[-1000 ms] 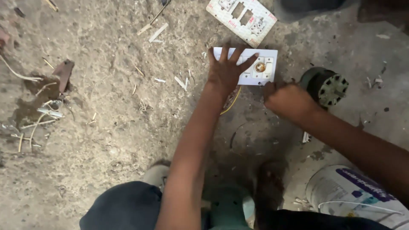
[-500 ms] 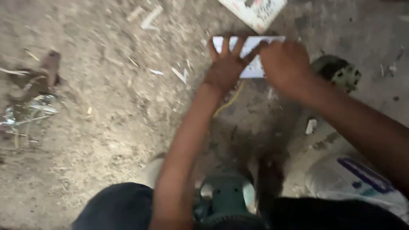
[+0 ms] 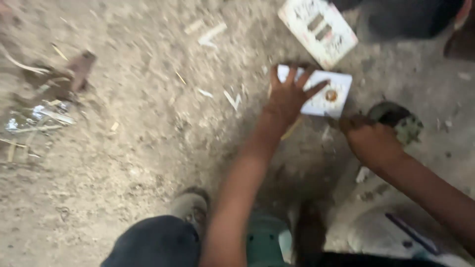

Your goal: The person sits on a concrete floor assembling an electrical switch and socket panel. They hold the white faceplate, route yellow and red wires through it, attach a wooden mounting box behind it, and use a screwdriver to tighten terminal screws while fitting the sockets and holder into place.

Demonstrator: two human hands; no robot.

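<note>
My left hand (image 3: 291, 96) lies flat with spread fingers on a white switch plate (image 3: 332, 94) resting on the dusty ground; the plate has a small brass-coloured round part near its right side. My right hand (image 3: 370, 140) is just below and right of the plate with its fingers curled; the blur hides whether anything is in it. A yellowish wire (image 3: 292, 128) shows under my left wrist.
A second white switch plate (image 3: 317, 29) lies above. A dark round object (image 3: 400, 121) sits right of my right hand. Wire scraps and debris (image 3: 39, 118) lie at the left. A white bucket-like container (image 3: 396, 237) and my shoe (image 3: 190, 207) are at the bottom.
My right hand has drawn back off the plate, down and to the right. My left hand still presses on the plate. The view has shifted.
</note>
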